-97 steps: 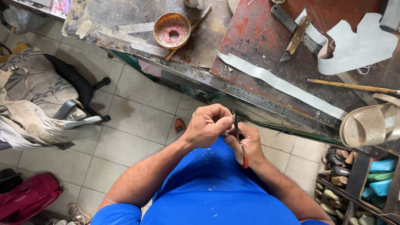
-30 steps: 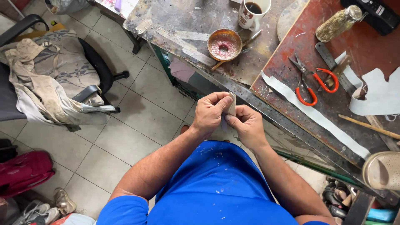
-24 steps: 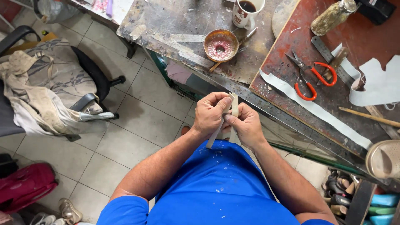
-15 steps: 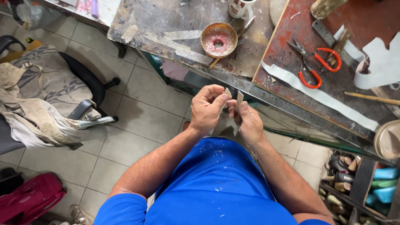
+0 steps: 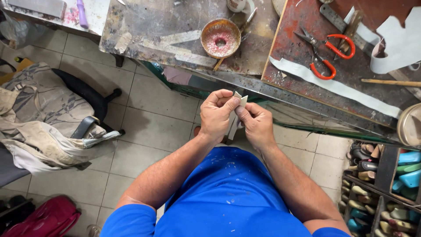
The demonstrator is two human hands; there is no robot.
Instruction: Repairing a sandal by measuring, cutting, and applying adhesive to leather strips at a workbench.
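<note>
My left hand (image 5: pixel 215 113) and my right hand (image 5: pixel 256 124) meet in front of my chest, above the tiled floor. Both pinch a narrow pale strip (image 5: pixel 237 104) of thin material, folded so its ends stick up between the fingertips while the rest hangs down between the palms. The strip's lower part is mostly hidden by my hands. I wear a blue shirt flecked with white spots.
Just beyond my hands stands a worn workbench (image 5: pixel 166 30) with a round bowl of pink residue (image 5: pixel 220 38), red-handled scissors (image 5: pixel 326 49), a long white strip (image 5: pixel 333 85) and a white cut sheet (image 5: pixel 399 44). An office chair draped with cloth (image 5: pixel 48 114) is left; shelves of shoe lasts (image 5: pixel 386 188) right.
Compared with 3.2 s ago, the red-handled tool has left my right hand and both hands now work the pale strip. My head has shifted, moving the bench across the view.
</note>
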